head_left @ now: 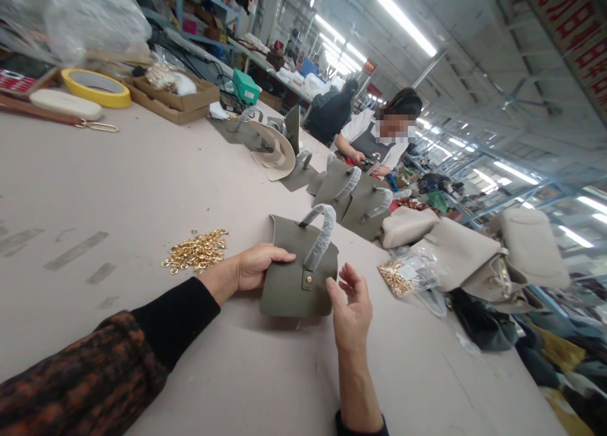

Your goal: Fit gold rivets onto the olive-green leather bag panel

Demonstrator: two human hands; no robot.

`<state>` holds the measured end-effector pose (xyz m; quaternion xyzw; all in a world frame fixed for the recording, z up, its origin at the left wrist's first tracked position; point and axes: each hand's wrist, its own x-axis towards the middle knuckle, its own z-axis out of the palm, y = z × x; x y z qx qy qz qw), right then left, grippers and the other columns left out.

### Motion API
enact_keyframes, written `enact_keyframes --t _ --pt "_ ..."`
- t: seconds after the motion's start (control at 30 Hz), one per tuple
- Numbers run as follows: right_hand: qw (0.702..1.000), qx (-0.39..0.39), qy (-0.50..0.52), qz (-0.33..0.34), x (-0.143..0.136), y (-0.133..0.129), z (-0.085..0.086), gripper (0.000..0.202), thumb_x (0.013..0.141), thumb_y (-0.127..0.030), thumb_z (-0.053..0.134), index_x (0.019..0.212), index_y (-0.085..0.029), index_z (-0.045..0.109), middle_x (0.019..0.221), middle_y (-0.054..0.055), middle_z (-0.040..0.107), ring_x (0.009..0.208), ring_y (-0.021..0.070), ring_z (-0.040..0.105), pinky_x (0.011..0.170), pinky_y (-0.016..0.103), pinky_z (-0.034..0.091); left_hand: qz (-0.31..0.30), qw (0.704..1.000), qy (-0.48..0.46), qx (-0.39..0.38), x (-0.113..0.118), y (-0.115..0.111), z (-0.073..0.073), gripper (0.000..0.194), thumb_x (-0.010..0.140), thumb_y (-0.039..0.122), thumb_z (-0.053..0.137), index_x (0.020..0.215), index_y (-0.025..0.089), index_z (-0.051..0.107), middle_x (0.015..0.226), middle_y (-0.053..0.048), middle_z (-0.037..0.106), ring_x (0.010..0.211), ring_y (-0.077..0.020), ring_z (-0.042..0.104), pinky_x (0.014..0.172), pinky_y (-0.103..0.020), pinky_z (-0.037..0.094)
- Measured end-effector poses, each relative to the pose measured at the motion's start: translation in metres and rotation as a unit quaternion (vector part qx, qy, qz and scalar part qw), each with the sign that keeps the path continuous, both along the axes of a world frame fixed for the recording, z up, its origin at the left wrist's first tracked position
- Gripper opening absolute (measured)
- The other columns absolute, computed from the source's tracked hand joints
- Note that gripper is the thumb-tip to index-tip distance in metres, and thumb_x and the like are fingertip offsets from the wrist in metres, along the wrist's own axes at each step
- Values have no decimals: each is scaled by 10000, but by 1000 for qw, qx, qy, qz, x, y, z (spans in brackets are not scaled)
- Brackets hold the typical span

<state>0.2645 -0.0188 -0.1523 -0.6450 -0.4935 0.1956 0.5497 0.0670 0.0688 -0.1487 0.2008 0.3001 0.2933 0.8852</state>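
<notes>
- The right hand (pixel 351 306) is hovering open with its fingers loosely spread, just off the lower right corner of the olive leather flap (pixel 300 266), gripping nothing.
- The left hand (pixel 253 266) is pressing on the flap's left edge, thumb on top and fingers curling under, pinning the piece flat to the counter (pixel 142 189).
- Between the two hands, the flap's wrapped handle (pixel 318 233) is arching up, and a small gold stud (pixel 309 276) is showing on its tab.
- Beyond the left hand, a loose pile of gold eyelets (pixel 196 251) is lying near the wrist; a careless sweep of the dark sleeve could scatter them across the counter, I think.
- To the right of the right hand, a clear bag of gold hardware (pixel 403 274) is sitting near beige bags (pixel 474 255); an outward swing of that hand might knock it.
- The flap looks likely to slide or fold if the left hand's pressure eases, since only one edge is being pinned.
- Farther off, more olive pieces (pixel 353 199) are standing in a row, and a co-worker (pixel 379 142) is bending over the counter's far end.
</notes>
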Motion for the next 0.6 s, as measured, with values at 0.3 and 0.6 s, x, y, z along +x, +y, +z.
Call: enact_keyframes --t 0.3,0.6 --pt "893 -82 425 122 -18 2 6 921 656 -388 876 1403 -130 404 1302 161 558 1067 268 609 789 325 570 13 1000 -20 -9 -4 3 7 244 986 56 442 1078 -77 623 1043 -298 628 816 -328 681 698 -373 608" --pt "895 -57 440 46 -11 0 -3 1128 520 -377 977 1410 -109 338 981 116 658 733 153 618 607 203 549 172 985 -12 4 -19 17 28 262 1020 82 386 1087 -21 617 1010 -257 651 807 -320 687 714 -408 616"
